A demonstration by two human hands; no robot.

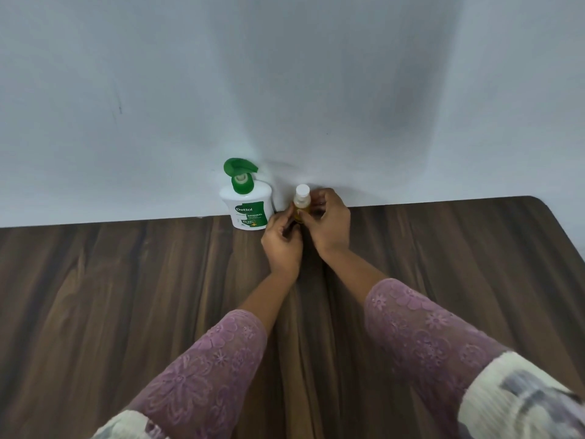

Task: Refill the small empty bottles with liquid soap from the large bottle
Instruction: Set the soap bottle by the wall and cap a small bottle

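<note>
Sleeved left hand (281, 246) and right hand (330, 226) hold small bottle (300, 208) upright, cap (302, 189) up.

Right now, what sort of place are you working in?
Likely a home room: a dark wood-grain table against a bare pale wall, a household pump bottle of hand wash beside it, a small bottle gripped by the left hand and right hand.

sleeves (205, 369): mauve floral lace | cuffs: forearm-length | overgarment (519, 403): cream, grey-patterned

A dark wood-grain table (126, 312) with a rounded far corner meets a plain pale wall (316, 74).
</note>
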